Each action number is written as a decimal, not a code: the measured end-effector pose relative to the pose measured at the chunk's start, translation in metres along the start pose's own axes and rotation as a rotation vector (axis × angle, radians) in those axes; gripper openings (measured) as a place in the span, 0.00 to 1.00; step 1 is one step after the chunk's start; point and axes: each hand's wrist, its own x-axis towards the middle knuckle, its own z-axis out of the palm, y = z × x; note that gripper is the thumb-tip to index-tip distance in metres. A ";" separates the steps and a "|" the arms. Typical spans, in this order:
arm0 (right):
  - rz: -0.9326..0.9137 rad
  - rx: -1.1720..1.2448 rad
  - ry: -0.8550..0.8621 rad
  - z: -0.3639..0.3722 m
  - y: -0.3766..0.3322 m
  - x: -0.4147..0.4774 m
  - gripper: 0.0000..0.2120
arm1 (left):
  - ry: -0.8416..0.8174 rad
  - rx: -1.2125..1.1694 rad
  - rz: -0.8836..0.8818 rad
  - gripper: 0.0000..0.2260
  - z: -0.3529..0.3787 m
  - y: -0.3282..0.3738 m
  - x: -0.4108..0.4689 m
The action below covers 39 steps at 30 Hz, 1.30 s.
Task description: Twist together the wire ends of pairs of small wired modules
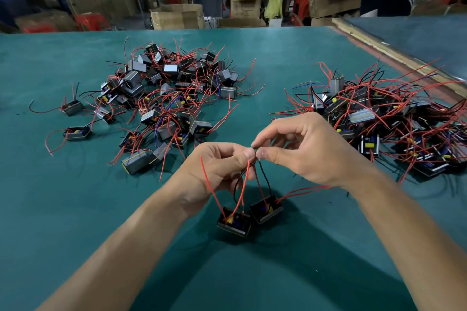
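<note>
Right now I am mid-twist on one pair. My left grip [219, 166] pinches the leads [265, 182] between thumb and forefinger. My right grip [310, 149] is closed on the wire ends [255, 152], right where the two thumbs meet.

The red and black leads run down from there to the two modules [233, 222]. These sit side by side and touching, low between my wrists. I cannot tell whether they rest on the green surface [75, 209] or hang just above it.

A loose pile [171, 93] lies far left and a denser pile [384, 118] far right.

As I judge it, the ends are gathered but the twist is not finished. The next move calls for rolling my right fingertips while the left holds the leads steady, so the strands wind together rather than slip apart.
</note>
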 end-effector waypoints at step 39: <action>-0.006 -0.084 -0.001 0.001 -0.003 0.000 0.08 | 0.057 0.036 -0.010 0.10 0.000 0.002 -0.001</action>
